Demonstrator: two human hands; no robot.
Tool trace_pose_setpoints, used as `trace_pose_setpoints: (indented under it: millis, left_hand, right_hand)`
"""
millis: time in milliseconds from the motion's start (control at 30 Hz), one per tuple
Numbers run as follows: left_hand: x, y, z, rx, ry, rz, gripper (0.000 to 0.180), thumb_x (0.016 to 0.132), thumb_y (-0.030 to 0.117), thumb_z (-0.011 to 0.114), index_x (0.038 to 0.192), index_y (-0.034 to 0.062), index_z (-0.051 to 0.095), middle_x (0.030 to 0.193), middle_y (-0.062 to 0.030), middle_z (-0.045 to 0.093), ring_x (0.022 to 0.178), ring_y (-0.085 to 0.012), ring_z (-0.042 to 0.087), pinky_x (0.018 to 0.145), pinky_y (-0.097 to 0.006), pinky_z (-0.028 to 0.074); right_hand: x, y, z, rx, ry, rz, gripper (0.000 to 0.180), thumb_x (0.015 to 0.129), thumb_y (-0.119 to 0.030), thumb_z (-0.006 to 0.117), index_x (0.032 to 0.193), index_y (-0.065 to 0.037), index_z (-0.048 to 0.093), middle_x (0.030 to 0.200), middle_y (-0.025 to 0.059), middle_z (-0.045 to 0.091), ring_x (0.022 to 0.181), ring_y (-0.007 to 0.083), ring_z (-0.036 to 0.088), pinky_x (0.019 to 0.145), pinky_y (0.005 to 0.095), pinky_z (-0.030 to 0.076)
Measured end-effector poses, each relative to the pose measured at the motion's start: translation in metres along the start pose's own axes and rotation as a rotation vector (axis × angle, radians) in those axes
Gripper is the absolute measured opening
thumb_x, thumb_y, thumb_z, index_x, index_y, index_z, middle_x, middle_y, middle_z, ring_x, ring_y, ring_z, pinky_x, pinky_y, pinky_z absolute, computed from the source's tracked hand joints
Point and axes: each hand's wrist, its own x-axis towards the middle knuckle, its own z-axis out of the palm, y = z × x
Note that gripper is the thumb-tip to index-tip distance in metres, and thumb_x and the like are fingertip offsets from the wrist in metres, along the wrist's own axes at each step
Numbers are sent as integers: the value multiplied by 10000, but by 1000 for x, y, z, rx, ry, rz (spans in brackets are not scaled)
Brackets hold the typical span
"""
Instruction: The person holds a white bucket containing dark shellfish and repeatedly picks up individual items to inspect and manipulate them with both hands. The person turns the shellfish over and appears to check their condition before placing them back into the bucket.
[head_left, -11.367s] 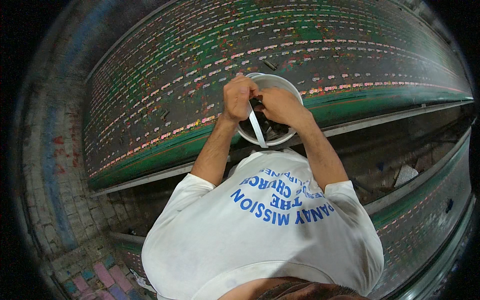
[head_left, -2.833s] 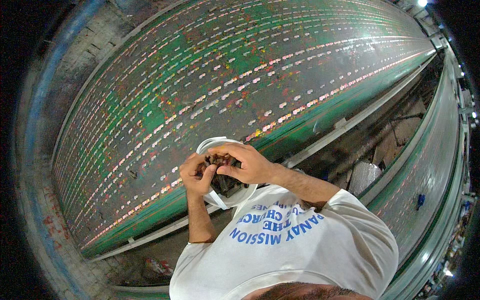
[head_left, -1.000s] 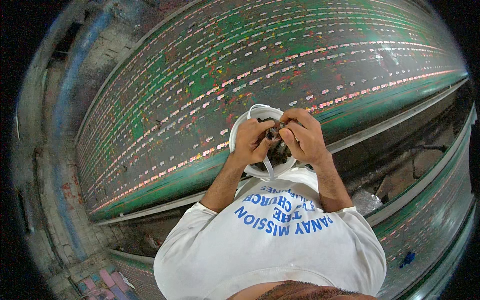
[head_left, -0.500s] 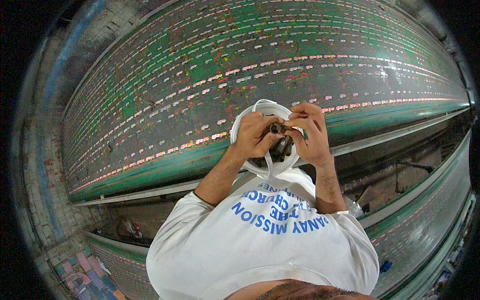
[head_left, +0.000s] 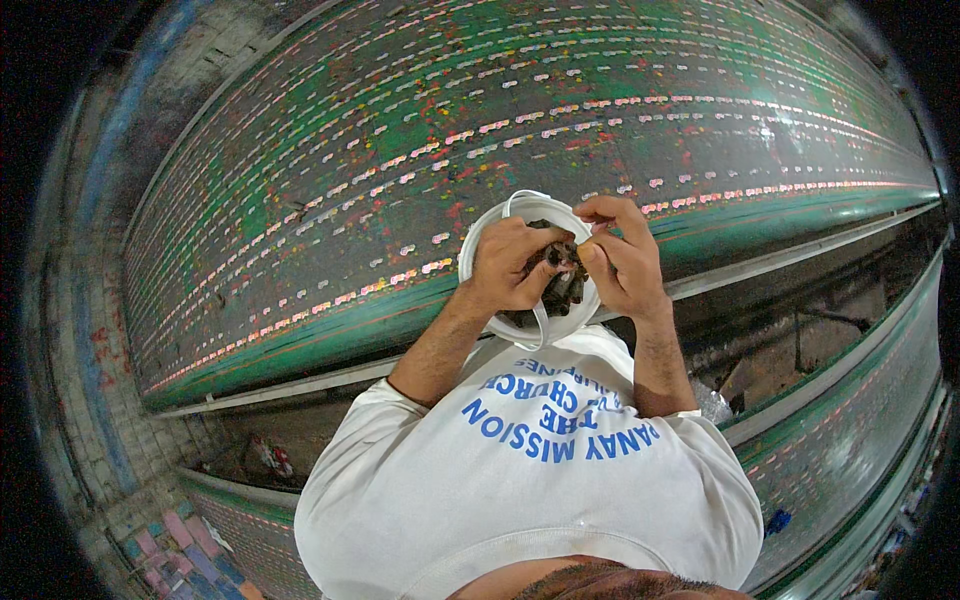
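Observation:
A white bucket [head_left: 468, 246] with a thin white handle [head_left: 541, 322] is right in front of my shirt. Several dark brown or black pieces [head_left: 566, 292] lie inside it; I cannot tell their kind. Over its mouth, my left hand [head_left: 508, 264] pinches a small dark piece with a hollow end [head_left: 558, 257] between thumb and fingers. My right hand [head_left: 626, 262] is beside it at the bucket's right rim, thumb and fingertips pinched close to the same piece. What those right fingertips hold is too small to make out.
A long green and dark table [head_left: 420, 130] with rows of small printed shapes stretches beyond the bucket. Its pale metal edge rail [head_left: 740, 268] runs across before me. Behind me stands a similar table [head_left: 850, 480]. Coloured blocks or cloths [head_left: 185, 550] lie at lower left.
My right hand has drawn slightly back to the right from the dark piece. My left hand stays nearly in place, still pinching it over the bucket.

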Motion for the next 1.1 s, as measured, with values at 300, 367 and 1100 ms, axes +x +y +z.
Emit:
trace_pose_setpoints:
  millis: [300, 367, 1100]
  left_hand:
    - [-4, -1, -1, 46, 30, -15, 291, 851, 195, 718, 1070, 10, 765, 755, -104, 693, 593, -271, 572, 566, -409, 435]
    - [-2, 0, -1, 55, 32, -15, 285, 850, 196, 723, 1060, 9, 767, 727, -98, 673, 582, -263, 562, 556, -401, 426]
    - [-5, 10, 1, -36, 90, -233, 341, 848, 99, 817, 1174, 31, 743, 693, -33, 638, 552, -186, 560, 522, -345, 410]
  right_hand:
    - [4, -7, 1, 77, 30, 13, 169, 935, -121, 768, 1061, -58, 675, 1286, 168, 609, 1089, 296, 649, 945, 417, 550]
    - [4, -6, 1, 89, 17, 22, 195, 932, -109, 768, 1096, -70, 670, 1280, 164, 607, 1105, 299, 648, 960, 414, 548]
    - [13, 51, 0, 201, 148, 378, 190, 911, -70, 793, 1086, -26, 734, 1019, 113, 765, 931, 231, 737, 828, 344, 568]
